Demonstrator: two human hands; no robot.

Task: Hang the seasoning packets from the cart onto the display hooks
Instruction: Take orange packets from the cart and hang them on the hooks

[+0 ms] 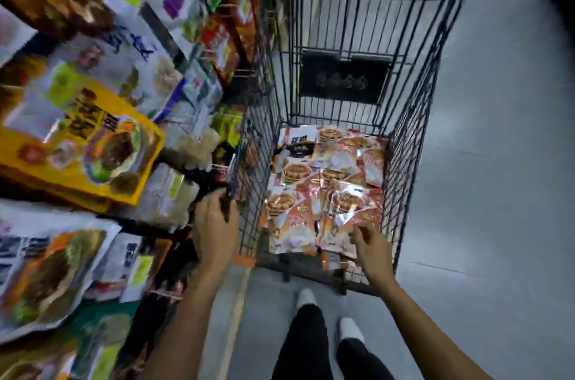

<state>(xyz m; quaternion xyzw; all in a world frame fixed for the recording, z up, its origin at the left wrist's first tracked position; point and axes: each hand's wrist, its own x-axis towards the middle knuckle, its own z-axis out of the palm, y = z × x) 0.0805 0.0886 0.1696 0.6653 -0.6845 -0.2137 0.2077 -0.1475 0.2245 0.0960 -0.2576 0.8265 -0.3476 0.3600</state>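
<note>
Seasoning packets (326,186) piled flat in wire cart (413,137). Right hand (370,250) over nearest packets, grip loose, half-curled, holding nothing. Left hand (214,224) at cart's left rim beside hanging display (102,143); grip blurred, cannot tell.

Black wire-metal cart (413,143); packets (323,183) of glossy foil plastic (crinkled, reflective).
</note>
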